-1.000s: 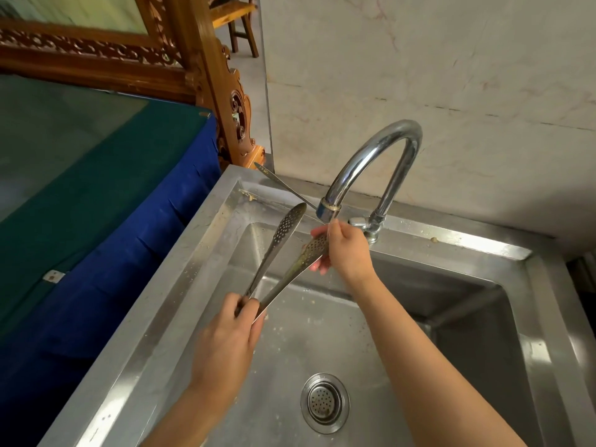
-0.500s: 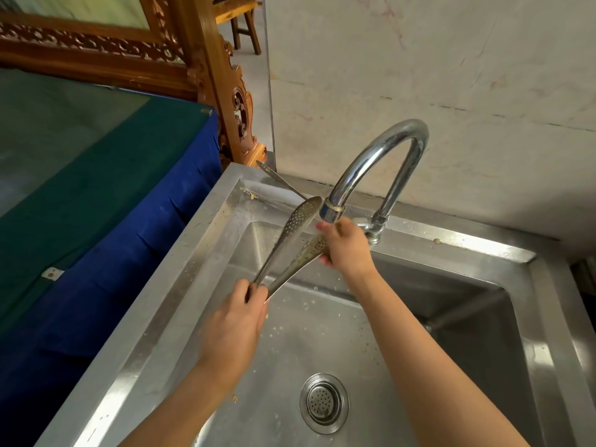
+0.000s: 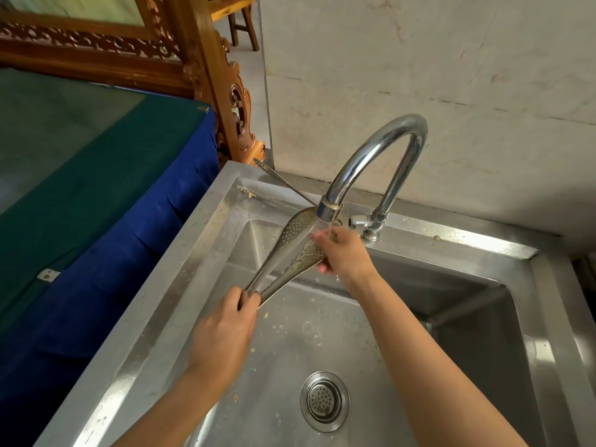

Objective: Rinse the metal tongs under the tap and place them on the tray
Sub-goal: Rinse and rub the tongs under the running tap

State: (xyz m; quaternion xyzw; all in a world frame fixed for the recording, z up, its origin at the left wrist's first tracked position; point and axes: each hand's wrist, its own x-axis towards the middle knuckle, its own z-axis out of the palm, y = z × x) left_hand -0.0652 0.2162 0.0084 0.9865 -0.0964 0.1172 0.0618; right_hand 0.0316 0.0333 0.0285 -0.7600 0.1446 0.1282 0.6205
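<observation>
Tongs (image 3: 292,243): metal, perforated spoon-shaped blades, splayed apart, wet.
Left hand (image 3: 225,330): grip closed on hinge end.
Right hand (image 3: 343,253): grip pinching lower blade.
Tap (image 3: 371,162): running just above right grip.

We find no text, label, brand, number or sign that can be read anywhere in this view.
</observation>
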